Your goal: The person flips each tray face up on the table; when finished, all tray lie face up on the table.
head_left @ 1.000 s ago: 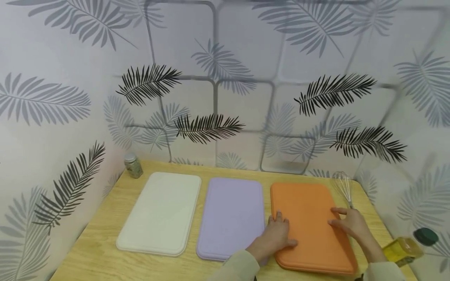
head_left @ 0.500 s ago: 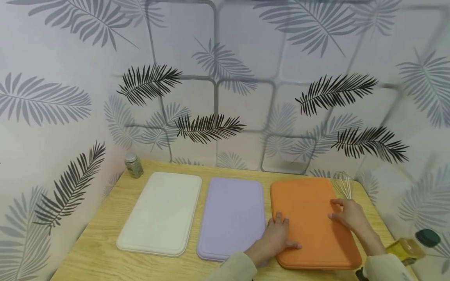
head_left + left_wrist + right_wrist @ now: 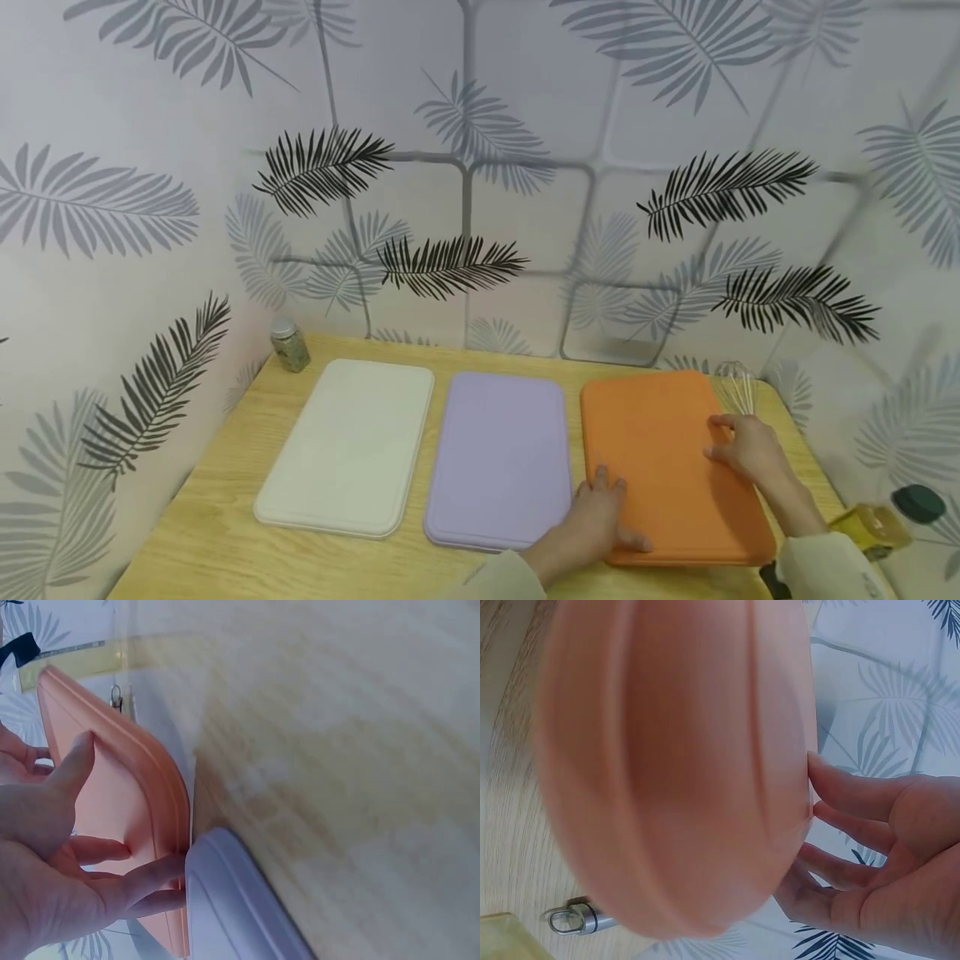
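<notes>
A thick orange board (image 3: 667, 458) with rounded corners slants in the head view, its right side raised from the table. My right hand (image 3: 761, 454) grips its right edge, thumb and index tips on the upper face. The right wrist view shows that hand (image 3: 885, 862) behind the blurred board (image 3: 697, 750). At the lower left edge lies my left hand (image 3: 588, 525), fingers spread and thumb resting on the face. Seen from the left wrist, two of its fingers reach to the rim beside the purple board (image 3: 225, 900).
To the left lie the purple board (image 3: 498, 458) and a white board (image 3: 348, 446). A glass jar (image 3: 290, 346) stands at the back left corner. Right of the orange board are a wire whisk (image 3: 737, 387) and a bottle of yellow oil (image 3: 873, 531) with a dark green cap.
The orange board has tilted, its right side rising and shifting slightly right with my right hand. My left hand stays at its left edge. The head view has dipped slightly.
</notes>
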A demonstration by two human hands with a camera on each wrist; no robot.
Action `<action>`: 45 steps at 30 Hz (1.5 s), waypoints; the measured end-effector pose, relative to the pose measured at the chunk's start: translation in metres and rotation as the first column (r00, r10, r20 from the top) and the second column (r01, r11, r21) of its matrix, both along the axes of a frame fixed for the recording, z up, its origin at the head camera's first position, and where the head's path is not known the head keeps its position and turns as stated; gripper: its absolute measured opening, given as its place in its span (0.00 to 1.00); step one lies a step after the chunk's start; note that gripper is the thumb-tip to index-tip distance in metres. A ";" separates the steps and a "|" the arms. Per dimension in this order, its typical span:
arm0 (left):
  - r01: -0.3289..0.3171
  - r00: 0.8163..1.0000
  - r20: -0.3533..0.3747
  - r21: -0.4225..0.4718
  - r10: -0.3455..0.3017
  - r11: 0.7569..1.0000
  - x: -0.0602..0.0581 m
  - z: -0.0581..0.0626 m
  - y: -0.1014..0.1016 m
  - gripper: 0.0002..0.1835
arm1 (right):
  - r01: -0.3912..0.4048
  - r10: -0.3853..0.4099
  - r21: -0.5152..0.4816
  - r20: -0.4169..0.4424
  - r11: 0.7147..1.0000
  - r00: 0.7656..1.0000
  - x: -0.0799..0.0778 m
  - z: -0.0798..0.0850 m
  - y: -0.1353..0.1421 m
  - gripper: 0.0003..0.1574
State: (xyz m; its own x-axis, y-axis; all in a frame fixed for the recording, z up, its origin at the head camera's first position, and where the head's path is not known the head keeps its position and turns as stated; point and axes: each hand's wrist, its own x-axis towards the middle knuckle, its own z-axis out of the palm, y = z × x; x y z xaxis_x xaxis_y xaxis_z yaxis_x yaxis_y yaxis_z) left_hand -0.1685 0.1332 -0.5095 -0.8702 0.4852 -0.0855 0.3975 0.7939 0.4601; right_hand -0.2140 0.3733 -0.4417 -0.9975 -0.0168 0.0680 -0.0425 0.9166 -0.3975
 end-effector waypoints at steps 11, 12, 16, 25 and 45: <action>0.050 0.994 -0.090 -0.102 -0.059 0.994 0.016 -0.003 0.004 0.54 | 0.028 -0.028 -0.001 0.040 1.000 0.999 0.001 0.002 0.005 0.32; 0.047 0.995 -0.089 -0.096 -0.055 0.994 0.016 -0.004 0.004 0.54 | 0.026 -0.026 -0.003 0.038 1.000 0.999 0.002 0.002 0.006 0.32; 0.045 0.997 -0.058 -0.070 -0.049 0.997 0.016 -0.008 0.005 0.53 | 0.026 -0.026 -0.009 0.044 1.000 0.999 0.006 0.002 0.008 0.33; 0.075 0.994 -0.073 -0.067 -0.080 0.995 0.019 -0.009 0.005 0.50 | -0.033 0.033 0.012 -0.016 0.999 0.999 0.008 0.010 0.011 0.29; 0.105 0.993 -0.057 -0.042 -0.107 0.994 0.023 -0.003 -0.002 0.49 | -0.044 0.042 -0.060 -0.041 0.997 0.998 0.007 0.033 0.011 0.23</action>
State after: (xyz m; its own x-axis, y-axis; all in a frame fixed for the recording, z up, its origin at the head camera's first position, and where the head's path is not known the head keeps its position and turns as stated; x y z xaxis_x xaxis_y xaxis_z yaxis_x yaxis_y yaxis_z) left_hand -0.1456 0.1310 -0.5121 -0.8180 0.5725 -0.0562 0.5062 0.7627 0.4027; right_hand -0.2075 0.3845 -0.4091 -0.9924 -0.0542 0.1102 -0.0984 0.8878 -0.4495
